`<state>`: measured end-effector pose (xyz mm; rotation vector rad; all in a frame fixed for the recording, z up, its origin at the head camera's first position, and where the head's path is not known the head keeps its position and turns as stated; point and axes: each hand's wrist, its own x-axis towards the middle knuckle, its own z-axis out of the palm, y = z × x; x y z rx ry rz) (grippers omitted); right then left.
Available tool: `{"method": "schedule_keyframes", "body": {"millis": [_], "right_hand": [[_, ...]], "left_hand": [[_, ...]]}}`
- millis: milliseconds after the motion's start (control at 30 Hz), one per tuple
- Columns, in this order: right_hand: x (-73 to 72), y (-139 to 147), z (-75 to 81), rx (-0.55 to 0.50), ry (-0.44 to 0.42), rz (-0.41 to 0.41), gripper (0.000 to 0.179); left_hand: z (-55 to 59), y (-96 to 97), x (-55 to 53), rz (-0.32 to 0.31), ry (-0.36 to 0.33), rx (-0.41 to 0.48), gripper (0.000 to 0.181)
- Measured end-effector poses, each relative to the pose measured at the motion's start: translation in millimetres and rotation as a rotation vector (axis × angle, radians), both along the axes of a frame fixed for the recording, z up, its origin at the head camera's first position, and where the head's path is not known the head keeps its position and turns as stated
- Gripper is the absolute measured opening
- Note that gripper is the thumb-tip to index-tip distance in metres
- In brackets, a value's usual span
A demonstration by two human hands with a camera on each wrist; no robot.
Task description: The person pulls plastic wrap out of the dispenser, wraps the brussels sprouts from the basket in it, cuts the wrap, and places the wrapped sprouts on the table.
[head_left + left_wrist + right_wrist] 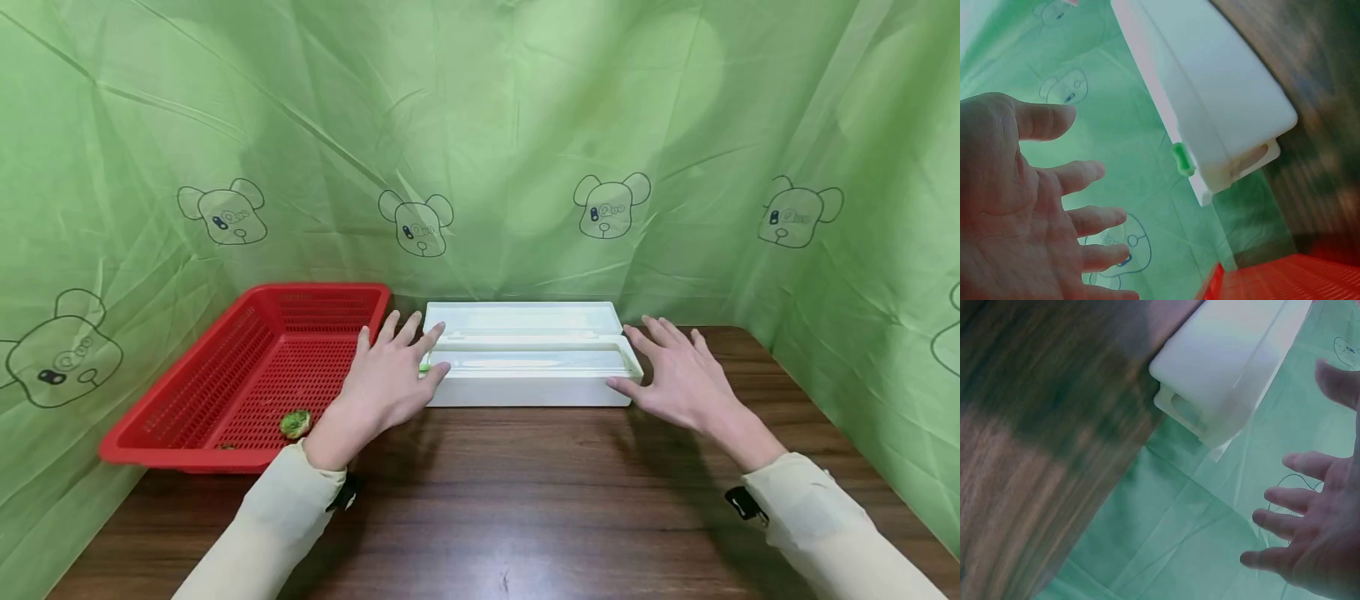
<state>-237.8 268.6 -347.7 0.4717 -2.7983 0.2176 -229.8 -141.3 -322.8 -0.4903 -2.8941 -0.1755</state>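
A long white plastic box (528, 390) with a raised back panel (525, 318) lies on the table, with a glossy clear strip along its top. A small green slider (1182, 160) sits at its left end. My left hand (386, 367) is spread beside that end, fingers straight and holding nothing. At the opposite end my right hand (678, 367) is likewise spread, its thumb overlapping the box corner in the head view. In both wrist views a gap shows between fingers and box. The right wrist view shows a looped tab (1179, 409) on the box's end.
To the left stands a red perforated plastic basket (180, 457), with a small green leafy vegetable (296, 423) near its front right corner. The dark wooden table (525, 492) stretches in front of the box. Green cloth (510, 125) with bear drawings hangs behind and at both sides.
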Motion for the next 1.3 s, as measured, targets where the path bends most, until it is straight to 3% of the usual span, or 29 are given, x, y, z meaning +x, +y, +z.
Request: {"method": "schedule_keyframes", "body": {"millis": [333, 733, 1300], "right_hand": [[-0.7, 1, -11.3, -0.054, 0.082, 0.081, 0.063], [-6.0, -2, -17.8, -0.075, 0.057, 0.116, 0.037], [-11.8, -1, -23.4, -0.107, 0.038, 0.148, 0.026]], "left_hand": [[-14.3, 5.0, 4.5, -0.031, -0.024, 0.022, 0.061], [-35.3, 8.4, -4.5, -0.047, 0.003, 0.042, 0.053], [-54.3, 9.2, -17.1, -0.088, 0.162, 0.11, 0.032]]}}
